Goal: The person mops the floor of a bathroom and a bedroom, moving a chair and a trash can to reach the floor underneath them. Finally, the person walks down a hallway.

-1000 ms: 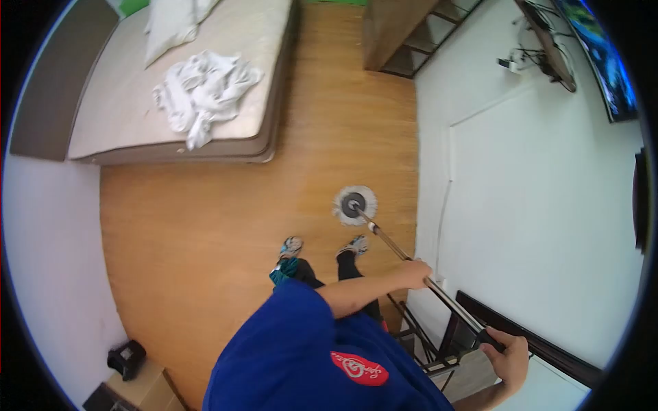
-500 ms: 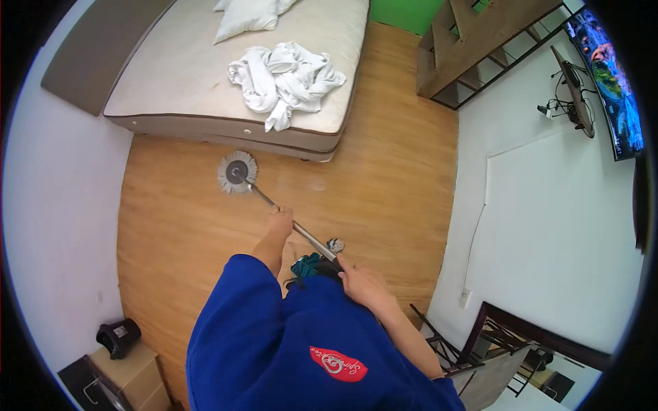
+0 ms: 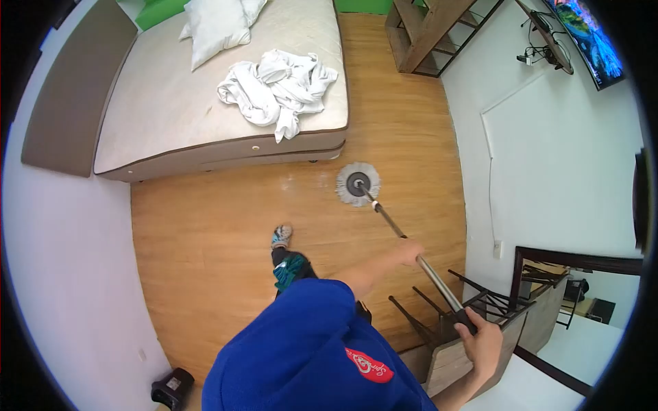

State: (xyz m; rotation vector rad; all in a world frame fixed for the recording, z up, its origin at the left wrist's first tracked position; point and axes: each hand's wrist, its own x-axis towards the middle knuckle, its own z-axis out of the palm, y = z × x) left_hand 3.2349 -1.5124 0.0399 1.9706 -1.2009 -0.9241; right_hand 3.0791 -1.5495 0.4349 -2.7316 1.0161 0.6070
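A mop with a round grey head (image 3: 358, 183) rests on the wooden floor, right of the bed's near corner. Its metal handle (image 3: 439, 282) slants down to the right. My left hand (image 3: 409, 251) is wrapped round the middle of the handle. Lower right, my right hand (image 3: 482, 337) grips the dark top end of it, over the edge of a wooden table. Faint wet-looking marks show on the floor left of the mop head.
A bed (image 3: 164, 103) with white bundled cloth (image 3: 281, 89) and pillows (image 3: 218, 27) stands at the upper left. Table (image 3: 449, 363), stools and a framed mirror (image 3: 582, 262) are lower right. A black bin (image 3: 173, 389) sits lower left; wooden shelves (image 3: 428, 31) stand at the top.
The mop head has moved right across the floor, from below the bed's side to past its corner. Both hands have swung right with the handle, and the view has shifted. One foot now shows.
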